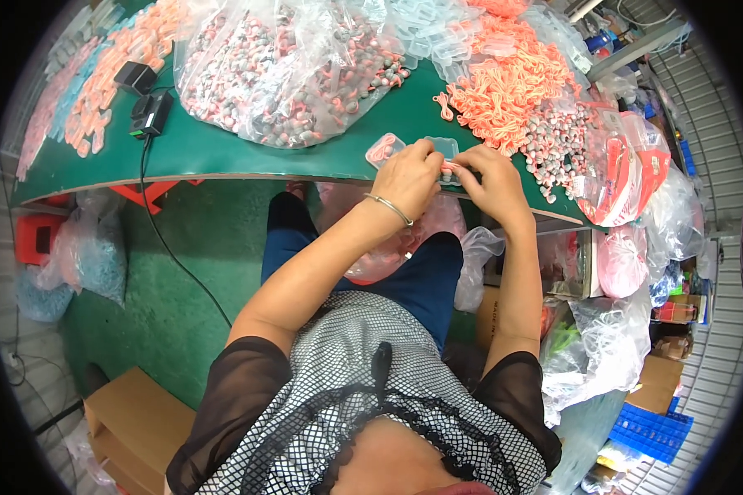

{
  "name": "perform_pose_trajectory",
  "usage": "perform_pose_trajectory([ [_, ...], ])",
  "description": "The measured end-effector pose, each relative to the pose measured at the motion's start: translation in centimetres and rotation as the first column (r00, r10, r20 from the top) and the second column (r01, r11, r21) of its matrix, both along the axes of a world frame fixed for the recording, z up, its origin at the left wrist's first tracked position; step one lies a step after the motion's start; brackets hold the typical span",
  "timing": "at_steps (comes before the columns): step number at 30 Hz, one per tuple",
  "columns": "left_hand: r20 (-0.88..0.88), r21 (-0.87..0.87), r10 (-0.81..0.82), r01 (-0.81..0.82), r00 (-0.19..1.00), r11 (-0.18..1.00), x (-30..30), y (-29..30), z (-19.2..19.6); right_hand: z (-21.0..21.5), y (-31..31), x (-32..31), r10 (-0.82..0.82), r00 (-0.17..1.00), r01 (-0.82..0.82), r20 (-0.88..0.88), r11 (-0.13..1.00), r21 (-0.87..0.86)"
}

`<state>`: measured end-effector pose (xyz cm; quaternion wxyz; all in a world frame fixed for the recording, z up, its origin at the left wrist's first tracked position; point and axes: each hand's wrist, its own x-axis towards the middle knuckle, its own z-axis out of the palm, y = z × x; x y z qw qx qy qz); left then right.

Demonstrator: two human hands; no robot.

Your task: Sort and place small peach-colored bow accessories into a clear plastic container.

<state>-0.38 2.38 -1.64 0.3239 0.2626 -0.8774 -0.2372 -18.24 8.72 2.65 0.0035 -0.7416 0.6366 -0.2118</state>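
Before you stretches the green table (202, 150); on its far side sits the big clear bag (281, 74), full of small pink-and-grey pieces; to your right spreads the heap of orange cords (508, 91), with the red-and-white bag (636, 169) beyond it and the loose pile of pink-and-grey pieces (556, 144) between them.

Printing shows on that red-and-white bag and on the cardboard carton (489, 318) below the table; it is left uncopied here.

Your left hand (409, 175) has its fingers bent inward, but their tips are partly hidden, so whether they grip cannot be told; your right hand (495, 181) appears to pinch with thumb and forefinger, closed on the small pink piece (448, 169); that piece lies between your hands, over the clear case (444, 148) near the table's front edge.

A smaller-looking lidded case (384, 150) with coiled cord rests beside your left hand; the step in hand seems to be fingertip work on the piece; the next move calls for a light, steady pinch.
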Motion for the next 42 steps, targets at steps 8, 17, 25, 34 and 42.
perform_pose_trajectory([
  [8,0.013,-0.055,-0.019,0.020,1.000,0.998,-0.2,-0.2,-0.1,-2.4,-3.0,-1.8,0.008,0.997,-0.004,0.078,0.999,-0.050],
  [17,-0.035,0.052,0.088,-0.086,0.996,0.995,0.0,0.3,1.0,-1.4,0.1,-0.9,0.053,0.944,-0.015,0.326,0.993,-0.120],
  [25,0.017,-0.133,-0.002,0.004,1.000,0.991,-0.8,-0.4,-0.2,-3.2,1.3,0.3,0.092,0.970,-0.038,0.225,0.972,-0.233],
  [34,-0.061,-0.304,0.026,-0.043,0.998,0.952,2.6,-1.8,1.7,-2.5,0.5,2.2,0.137,0.945,-0.043,0.298,0.953,-0.299],
  [42,-0.047,-0.335,0.075,-0.087,0.996,0.938,3.0,-3.1,-1.7,-3.8,-1.8,3.7,0.190,0.936,-0.096,0.298,0.948,-0.305],
])
